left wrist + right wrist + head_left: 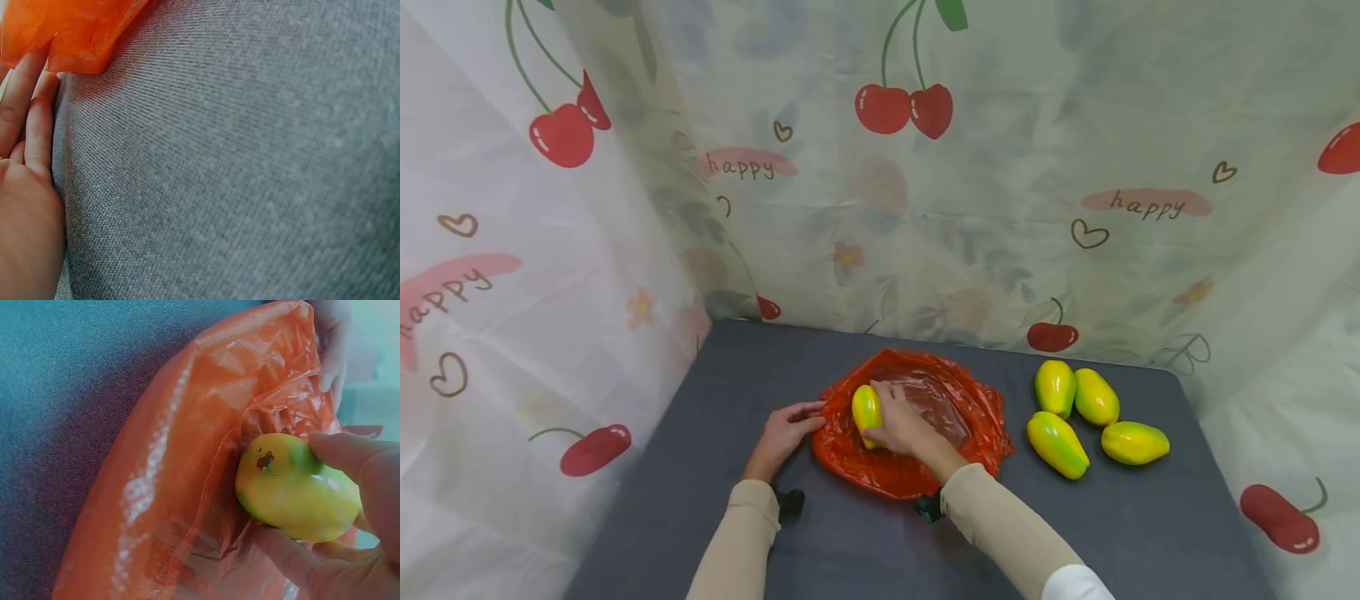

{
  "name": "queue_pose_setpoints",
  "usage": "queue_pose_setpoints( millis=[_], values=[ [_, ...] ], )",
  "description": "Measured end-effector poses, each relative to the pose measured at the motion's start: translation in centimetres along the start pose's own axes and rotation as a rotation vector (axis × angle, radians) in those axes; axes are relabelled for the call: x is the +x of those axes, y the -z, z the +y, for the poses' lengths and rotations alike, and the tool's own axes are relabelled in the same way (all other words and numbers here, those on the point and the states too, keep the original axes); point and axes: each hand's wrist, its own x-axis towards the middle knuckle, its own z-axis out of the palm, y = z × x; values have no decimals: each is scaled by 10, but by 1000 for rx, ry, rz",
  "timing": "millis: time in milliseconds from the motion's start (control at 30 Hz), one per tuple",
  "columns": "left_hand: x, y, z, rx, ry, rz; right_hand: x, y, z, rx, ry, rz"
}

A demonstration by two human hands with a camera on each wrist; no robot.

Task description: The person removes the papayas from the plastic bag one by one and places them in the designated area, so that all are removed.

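A red plastic bag lies spread with its mouth facing up on the dark table. Inside its left part, my right hand grips a yellow-green papaya. Seen from the right wrist, thumb and fingers hold the papaya from opposite sides, its brown stem end showing against the red film. My left hand is at the bag's left rim. The left wrist view shows its fingers nearly straight, one touching the bag's edge.
Right of the bag, several more papayas lie grouped on the grey cloth-covered table. A curtain printed with cherries and hearts hangs behind and along both sides of the table.
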Motion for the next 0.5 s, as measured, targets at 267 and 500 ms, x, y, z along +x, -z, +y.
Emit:
queue_pose_setpoints(
  millis=[267, 500],
  values=[
    [0, -1, 0, 15, 5, 6, -2, -2, 4, -3, 20, 22],
    [5, -3, -4, 14, 11, 16, -10, 5, 6, -12, 65, 68]
  ],
)
